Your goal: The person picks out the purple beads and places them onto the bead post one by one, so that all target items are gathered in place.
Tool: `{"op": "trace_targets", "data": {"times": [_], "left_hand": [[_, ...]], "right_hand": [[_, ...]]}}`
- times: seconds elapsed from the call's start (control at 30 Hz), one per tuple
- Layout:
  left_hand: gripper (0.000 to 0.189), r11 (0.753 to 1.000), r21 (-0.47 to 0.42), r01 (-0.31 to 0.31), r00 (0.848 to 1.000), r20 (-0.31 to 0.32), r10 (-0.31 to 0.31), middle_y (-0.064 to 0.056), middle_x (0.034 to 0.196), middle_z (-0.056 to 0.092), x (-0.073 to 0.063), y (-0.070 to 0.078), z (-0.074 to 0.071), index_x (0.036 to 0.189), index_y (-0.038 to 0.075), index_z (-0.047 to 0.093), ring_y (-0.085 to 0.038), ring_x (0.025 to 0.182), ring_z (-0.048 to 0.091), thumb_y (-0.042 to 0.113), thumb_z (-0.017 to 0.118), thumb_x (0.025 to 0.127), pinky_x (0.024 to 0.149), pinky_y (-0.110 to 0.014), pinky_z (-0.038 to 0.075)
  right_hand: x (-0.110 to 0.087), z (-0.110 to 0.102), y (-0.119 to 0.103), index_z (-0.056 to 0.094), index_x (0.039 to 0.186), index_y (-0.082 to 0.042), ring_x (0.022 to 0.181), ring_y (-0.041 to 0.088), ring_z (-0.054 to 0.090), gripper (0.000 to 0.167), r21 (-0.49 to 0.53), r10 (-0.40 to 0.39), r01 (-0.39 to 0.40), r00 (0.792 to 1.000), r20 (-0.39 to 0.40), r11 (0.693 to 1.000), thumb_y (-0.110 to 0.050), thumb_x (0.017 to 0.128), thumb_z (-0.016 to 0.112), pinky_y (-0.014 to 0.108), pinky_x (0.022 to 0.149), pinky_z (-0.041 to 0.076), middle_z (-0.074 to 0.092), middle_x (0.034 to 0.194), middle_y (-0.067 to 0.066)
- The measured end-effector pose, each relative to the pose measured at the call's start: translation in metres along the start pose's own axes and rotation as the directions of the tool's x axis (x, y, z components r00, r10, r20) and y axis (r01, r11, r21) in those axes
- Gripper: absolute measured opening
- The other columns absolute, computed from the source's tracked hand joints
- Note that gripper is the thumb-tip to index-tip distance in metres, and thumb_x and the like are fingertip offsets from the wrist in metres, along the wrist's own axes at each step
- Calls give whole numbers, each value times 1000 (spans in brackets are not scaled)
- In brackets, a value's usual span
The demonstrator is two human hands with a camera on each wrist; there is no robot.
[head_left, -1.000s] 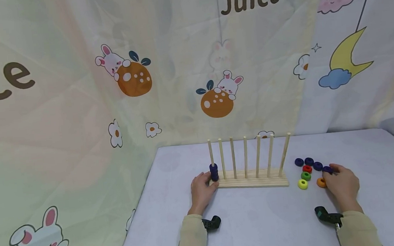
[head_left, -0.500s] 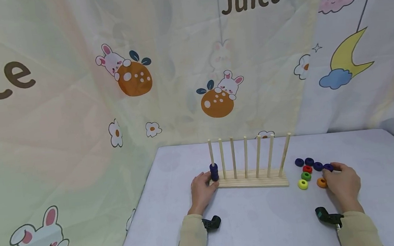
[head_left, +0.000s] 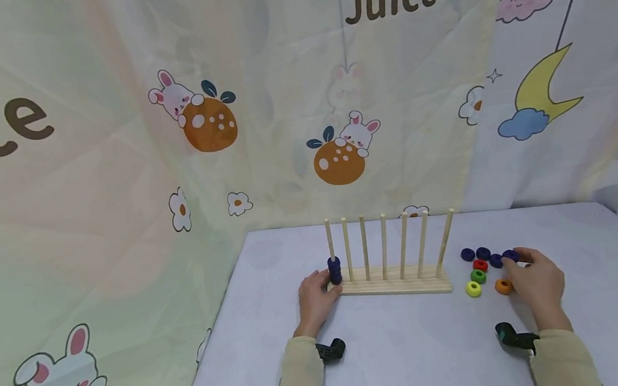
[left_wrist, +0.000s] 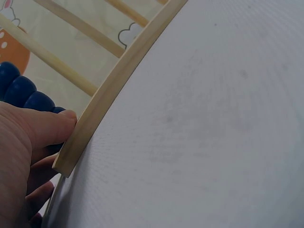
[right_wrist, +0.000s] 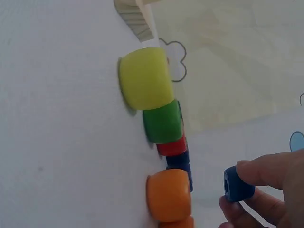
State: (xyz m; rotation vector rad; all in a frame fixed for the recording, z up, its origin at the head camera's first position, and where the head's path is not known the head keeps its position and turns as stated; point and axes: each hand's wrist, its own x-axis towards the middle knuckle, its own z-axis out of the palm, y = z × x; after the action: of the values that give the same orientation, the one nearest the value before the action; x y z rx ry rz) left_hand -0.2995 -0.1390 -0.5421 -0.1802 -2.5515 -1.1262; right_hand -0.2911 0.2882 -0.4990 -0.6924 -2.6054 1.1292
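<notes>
A wooden peg stand with several upright dowels stands on the table. Dark blue beads are stacked on its leftmost peg. My left hand grips the left end of the base, thumb on the front edge in the left wrist view. At the right, my right hand pinches a blue bead between thumb and fingers, lifted off the table. Near it lie an orange bead, a yellow bead, a green bead, a red bead and several other blue beads.
The white tabletop carries the stand at centre and the loose beads to its right. Behind the table hangs a printed cloth with rabbits and a moon. Each wrist wears a black camera mount.
My right hand has raised the blue bead slightly upward from among the loose beads. My left hand stays on the end of the stand.
</notes>
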Motion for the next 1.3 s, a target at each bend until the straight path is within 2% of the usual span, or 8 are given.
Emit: {"op": "trace_targets", "data": {"times": [0.07, 0.17, 0.3, 0.53, 0.63, 0.9, 1.03, 1.3], "left_hand": [[41, 1000, 2, 4, 1000, -1, -4, -10, 119, 69, 0, 0, 0, 120, 3, 68, -34, 126, 53, 19, 77, 83, 112, -55, 27], [42, 1000, 6, 11, 1000, 0, -11, -10, 118, 70, 1, -1, 0, 120, 3, 68, -33, 126, 53, 20, 77, 83, 112, -55, 27], [42, 1000, 6, 12, 1000, -2, -12, -10, 118, 70, 0, -1, 0, 120, 2, 68, -33, 126, 53, 19, 77, 82, 112, -55, 27], [43, 1000, -3, 11, 1000, -8, -11, -10, 117, 70, -1, -3, 0, 121, 3, 67, -33, 127, 52, 18, 77, 82, 113, -55, 27], [43, 1000, -9, 19, 1000, -2, -19, -10, 117, 70, -1, -3, 1, 121, 4, 67, -33, 127, 52, 19, 76, 82, 113, -54, 26], [44, 1000, -1, 30, 1000, 9, -30, -9, 118, 70, 0, -3, 1, 122, 5, 67, -31, 129, 51, 21, 76, 83, 114, -53, 25], [44, 1000, 4, 27, 1000, 9, -27, -8, 119, 70, 0, -4, 1, 122, 5, 67, -31, 128, 51, 21, 76, 82, 114, -53, 26], [42, 1000, 1, 21, 1000, 12, -21, -7, 122, 68, 0, -3, 1, 121, 5, 68, -32, 129, 51, 22, 76, 83, 114, -53, 26]], "right_hand": [[-3, -2, -6, 45, 140, 4, 120, 45, 43, 55, -3, -19, 19, 1000, 23, 1000, -30, 97, 54, 49, 84, 47, 49, 137, 30], [-7, -6, -13, 46, 139, 4, 117, 45, 44, 56, -2, -62, 63, 995, 72, 998, -33, 97, 55, 38, 72, 53, 49, 135, 30], [-14, -12, -23, 48, 137, 3, 109, 43, 47, 58, 8, -137, 137, 980, 147, 990, -38, 97, 57, 25, 58, 49, 51, 131, 30], [-25, -19, -41, 48, 137, 2, 113, 45, 49, 61, 24, -210, 210, 951, 227, 977, -41, 96, 59, 28, 68, 50, 53, 128, 30], [-28, -19, -47, 48, 137, 2, 112, 44, 51, 60, 54, -242, 236, 937, 254, 970, -40, 96, 60, 35, 73, 54, 54, 128, 29], [-35, -20, -58, 47, 137, 3, 108, 38, 57, 63, 163, -347, 308, 863, 366, 937, -42, 96, 60, 39, 80, 50, 57, 127, 28], [-39, -20, -63, 47, 137, 1, 110, 39, 56, 63, 173, -364, 321, 844, 395, 931, -44, 95, 60, 48, 85, 50, 57, 127, 27], [-46, -19, -70, 52, 133, -1, 103, 32, 57, 56, 175, -384, 341, 816, 432, 924, -38, 94, 65, 35, 74, 51, 61, 122, 23]]}}
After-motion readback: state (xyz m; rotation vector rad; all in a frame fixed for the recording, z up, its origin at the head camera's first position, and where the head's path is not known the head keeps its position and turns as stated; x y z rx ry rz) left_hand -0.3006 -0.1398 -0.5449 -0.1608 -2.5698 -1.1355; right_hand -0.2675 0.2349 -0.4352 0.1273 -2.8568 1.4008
